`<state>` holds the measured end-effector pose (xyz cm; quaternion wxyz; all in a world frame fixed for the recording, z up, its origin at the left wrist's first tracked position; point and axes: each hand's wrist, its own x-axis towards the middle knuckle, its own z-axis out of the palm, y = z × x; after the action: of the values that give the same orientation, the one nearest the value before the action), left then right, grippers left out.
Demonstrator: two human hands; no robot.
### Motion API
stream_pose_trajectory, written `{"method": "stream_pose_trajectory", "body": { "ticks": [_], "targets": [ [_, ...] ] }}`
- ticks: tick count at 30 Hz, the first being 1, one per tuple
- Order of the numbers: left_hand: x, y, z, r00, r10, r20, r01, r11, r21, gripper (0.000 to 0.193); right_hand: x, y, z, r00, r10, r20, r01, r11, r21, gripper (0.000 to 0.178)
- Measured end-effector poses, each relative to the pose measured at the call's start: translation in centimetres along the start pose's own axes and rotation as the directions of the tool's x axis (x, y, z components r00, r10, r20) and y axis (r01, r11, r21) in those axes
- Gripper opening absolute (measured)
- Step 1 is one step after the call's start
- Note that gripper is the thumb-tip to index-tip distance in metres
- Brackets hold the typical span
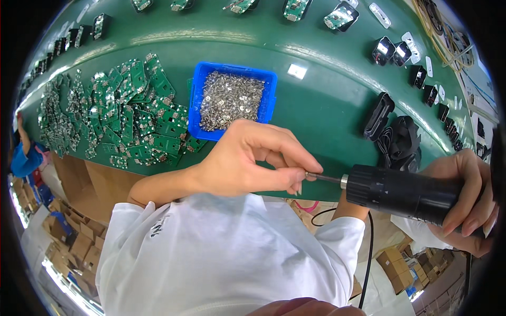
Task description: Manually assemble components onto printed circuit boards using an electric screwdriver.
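Observation:
My right hand [466, 203] is wrapped round a black electric screwdriver [403, 192], held level with its bit pointing left. At the tip of the bit [327, 178], the thumb and forefinger of my left hand [253, 158] are pinched on a small metal screw [308, 175], mostly hidden by the fingertips. Just beyond my left hand stands a blue plastic bin [196, 100] full of small silver screws [232, 100]. A heap of green circuit boards [137, 116] lies left of the bin.
Black housings, some with circuit boards [341, 17], line the far side of the green table [327, 121]. Right of the bin lie a black open case [378, 116] and a coiled black cable with a strap [403, 139]. Cardboard boxes [79, 247] stand on the floor; another person [26, 158] is at far left.

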<state>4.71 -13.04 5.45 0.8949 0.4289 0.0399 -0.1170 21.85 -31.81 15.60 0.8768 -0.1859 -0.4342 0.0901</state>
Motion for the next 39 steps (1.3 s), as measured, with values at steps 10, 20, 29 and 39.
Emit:
{"method": "stream_pose_trajectory", "body": {
  "ticks": [10, 20, 29, 39],
  "targets": [
    [-0.2, -0.9, 0.1, 0.979, 0.203, -0.019, -0.197, 0.965, 0.172, 0.029, -0.6, 1.0, 1.0, 0.995, -0.097, -0.004, 0.097, 0.995, -0.013, 0.024],
    [-0.7, -0.5, 0.2, 0.981, 0.178, -0.08, -0.158, 0.966, 0.203, 0.032, -0.2, 0.3, 2.4, 0.997, 0.011, -0.081, -0.009, 1.0, 0.02, 0.055],
    [0.1, 1.1, -0.6, 0.996, -0.027, 0.085, 0.012, 0.985, 0.173, 0.039, 0.3, -0.3, 0.8, 0.994, 0.025, 0.107, -0.015, 0.996, -0.091, 0.045],
    [-1.9, 2.2, -4.7, 0.945, 0.254, 0.207, -0.122, -0.314, 0.941, 0.027, 4.4, -13.5, -14.1, 0.898, -0.438, 0.044, 0.05, 0.003, -0.999, 0.113]
  ]
}}
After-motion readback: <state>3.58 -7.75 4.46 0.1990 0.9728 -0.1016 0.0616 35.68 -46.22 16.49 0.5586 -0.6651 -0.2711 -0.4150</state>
